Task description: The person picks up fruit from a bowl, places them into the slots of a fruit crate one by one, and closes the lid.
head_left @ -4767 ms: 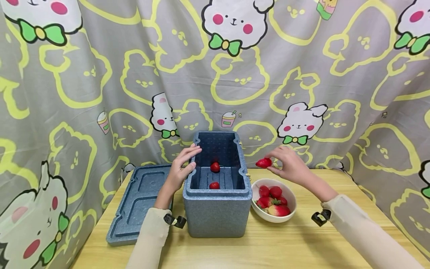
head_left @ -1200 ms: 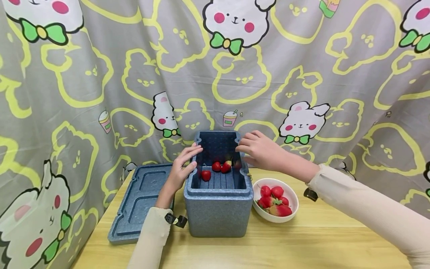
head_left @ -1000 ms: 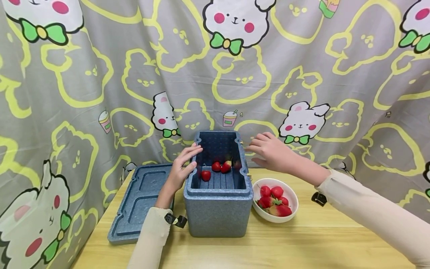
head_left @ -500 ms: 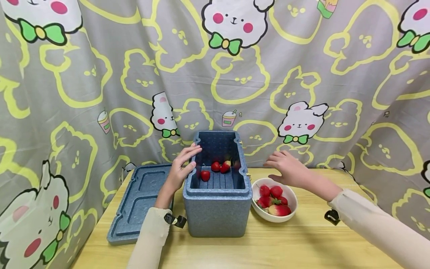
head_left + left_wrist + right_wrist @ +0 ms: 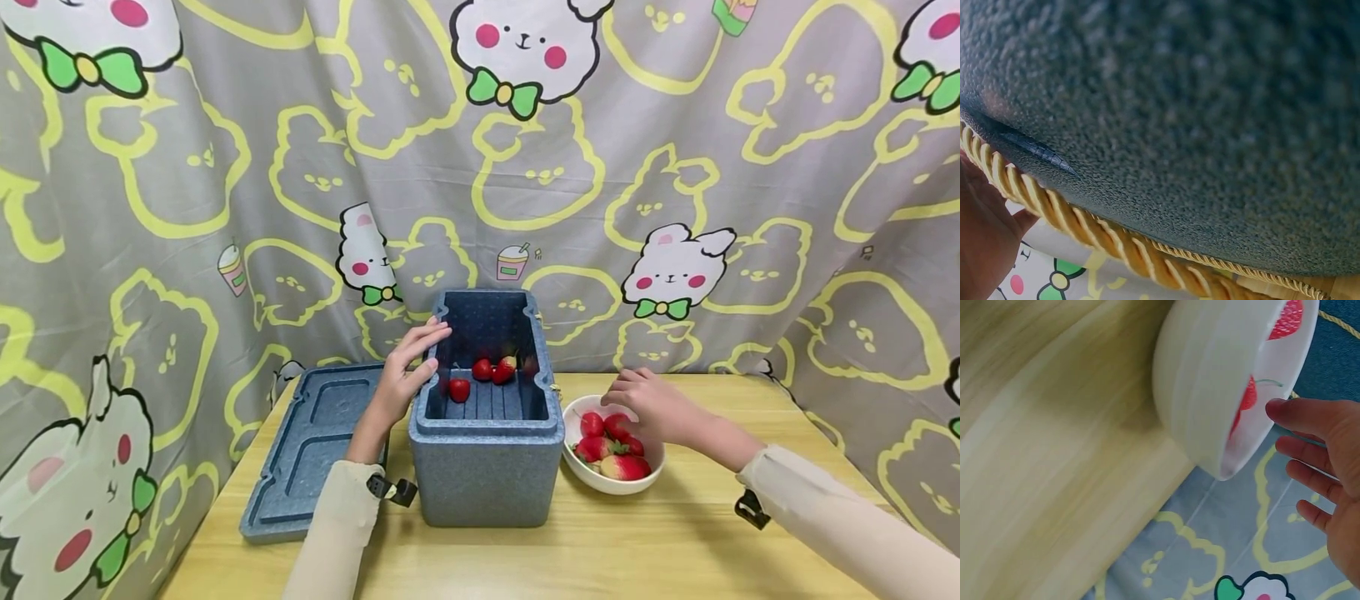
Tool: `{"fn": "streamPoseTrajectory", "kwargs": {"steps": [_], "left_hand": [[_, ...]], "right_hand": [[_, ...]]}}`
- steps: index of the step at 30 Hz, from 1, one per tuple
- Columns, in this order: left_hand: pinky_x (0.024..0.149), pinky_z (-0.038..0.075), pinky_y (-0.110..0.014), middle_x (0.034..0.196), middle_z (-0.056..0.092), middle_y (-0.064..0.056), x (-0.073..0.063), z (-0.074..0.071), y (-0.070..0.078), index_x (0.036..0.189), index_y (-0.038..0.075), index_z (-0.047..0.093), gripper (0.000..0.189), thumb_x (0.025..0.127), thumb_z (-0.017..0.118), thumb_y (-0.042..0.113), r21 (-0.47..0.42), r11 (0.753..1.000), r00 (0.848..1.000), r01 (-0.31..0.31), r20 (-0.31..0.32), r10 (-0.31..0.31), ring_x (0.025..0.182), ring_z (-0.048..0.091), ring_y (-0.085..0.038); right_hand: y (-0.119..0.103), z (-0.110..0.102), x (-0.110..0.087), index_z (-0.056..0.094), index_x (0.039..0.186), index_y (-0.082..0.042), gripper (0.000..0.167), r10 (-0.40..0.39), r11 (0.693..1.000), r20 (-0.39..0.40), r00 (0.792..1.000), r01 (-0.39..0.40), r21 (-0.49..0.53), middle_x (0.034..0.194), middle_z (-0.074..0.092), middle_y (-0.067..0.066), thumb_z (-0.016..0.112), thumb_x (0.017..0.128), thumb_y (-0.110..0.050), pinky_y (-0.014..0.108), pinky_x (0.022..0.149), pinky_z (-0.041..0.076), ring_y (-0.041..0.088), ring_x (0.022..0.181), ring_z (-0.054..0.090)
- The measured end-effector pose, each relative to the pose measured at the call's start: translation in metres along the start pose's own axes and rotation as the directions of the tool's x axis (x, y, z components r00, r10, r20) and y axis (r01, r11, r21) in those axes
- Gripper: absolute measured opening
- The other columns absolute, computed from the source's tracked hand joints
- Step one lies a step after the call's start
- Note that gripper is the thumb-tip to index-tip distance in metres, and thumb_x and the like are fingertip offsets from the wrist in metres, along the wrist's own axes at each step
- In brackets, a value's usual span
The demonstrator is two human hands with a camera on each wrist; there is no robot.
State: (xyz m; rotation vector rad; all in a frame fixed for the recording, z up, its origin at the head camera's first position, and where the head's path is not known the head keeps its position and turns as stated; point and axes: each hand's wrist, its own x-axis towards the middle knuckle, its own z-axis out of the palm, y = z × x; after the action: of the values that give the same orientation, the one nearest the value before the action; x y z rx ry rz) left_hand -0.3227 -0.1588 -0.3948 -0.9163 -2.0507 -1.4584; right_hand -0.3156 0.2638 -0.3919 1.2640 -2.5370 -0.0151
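My left hand (image 5: 401, 379) rests on the left rim of a blue-grey foam box (image 5: 487, 487), which stands uncovered mid-table. Inside the box lie several red strawberries (image 5: 460, 390), at least one showing a pale end. To the right is a white bowl (image 5: 600, 483) with several more strawberries (image 5: 626, 467). Over the bowl's far right side hovers my right hand (image 5: 656, 408). In the right wrist view its fingers are spread and hold nothing, the thumb near the bowl's rim. A twisted gold rope (image 5: 1060, 215) runs along the box, close to my left hand.
The box's lid (image 5: 318, 471) lies flat on the wooden table (image 5: 615, 550), left of the box, partly behind my left forearm. A patterned grey curtain (image 5: 420, 167) hangs behind the table and along both sides.
Earlier my right hand held a strawberry above the bowl; another strawberry is now in the box. From the box's right rim the hand has moved right and down to the bowl. The left hand stays put.
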Motion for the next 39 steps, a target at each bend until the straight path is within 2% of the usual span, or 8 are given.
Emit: {"fn": "streamPoseTrajectory", "kwargs": {"steps": [9,16,22,39], "left_hand": [[0.124,0.023,-0.060,0.149,0.054,-0.018,0.000,0.000,0.000,0.138,-0.003,0.061,0.045,0.095,0.052,0.009,-0.006,1.000,1.000,-0.019,-0.004,0.019,0.153,0.033,-0.032],[0.124,0.023,-0.061,0.149,0.054,-0.016,0.000,-0.002,0.001,0.139,0.002,0.062,0.045,0.095,0.052,0.010,0.006,1.000,1.000,-0.011,-0.008,0.011,0.153,0.034,-0.032],[0.124,0.022,-0.061,0.149,0.054,-0.016,0.001,-0.001,0.000,0.138,0.000,0.061,0.045,0.095,0.052,0.007,0.010,1.000,1.000,-0.016,-0.004,0.016,0.153,0.033,-0.034],[0.124,0.023,-0.061,0.149,0.054,-0.016,0.000,-0.001,-0.001,0.139,0.002,0.062,0.046,0.094,0.052,0.006,0.011,1.000,1.000,-0.024,-0.007,0.024,0.153,0.034,-0.033]], "right_hand": [[0.005,0.014,-0.005,0.079,0.099,-0.011,0.033,-0.006,1.000,0.020,1.000,0.006,-0.002,0.093,0.075,0.000,0.090,0.068,-0.009,0.040,0.079,0.046,0.021,0.091,0.058],[0.009,0.022,-0.002,0.078,0.097,-0.011,0.033,-0.030,1.000,0.038,0.999,0.030,0.004,0.090,0.075,-0.002,0.089,0.066,-0.006,0.040,0.079,0.043,0.019,0.089,0.055],[0.011,0.026,0.002,0.078,0.098,-0.011,0.036,-0.035,0.999,0.057,0.998,0.035,-0.006,0.088,0.074,-0.002,0.090,0.064,-0.006,0.038,0.077,0.042,0.018,0.087,0.054],[0.008,0.029,0.006,0.078,0.094,-0.014,0.028,-0.035,0.996,0.128,0.991,0.046,-0.081,0.086,0.071,-0.002,0.085,0.069,-0.004,0.037,0.077,0.042,0.017,0.085,0.051]]}}
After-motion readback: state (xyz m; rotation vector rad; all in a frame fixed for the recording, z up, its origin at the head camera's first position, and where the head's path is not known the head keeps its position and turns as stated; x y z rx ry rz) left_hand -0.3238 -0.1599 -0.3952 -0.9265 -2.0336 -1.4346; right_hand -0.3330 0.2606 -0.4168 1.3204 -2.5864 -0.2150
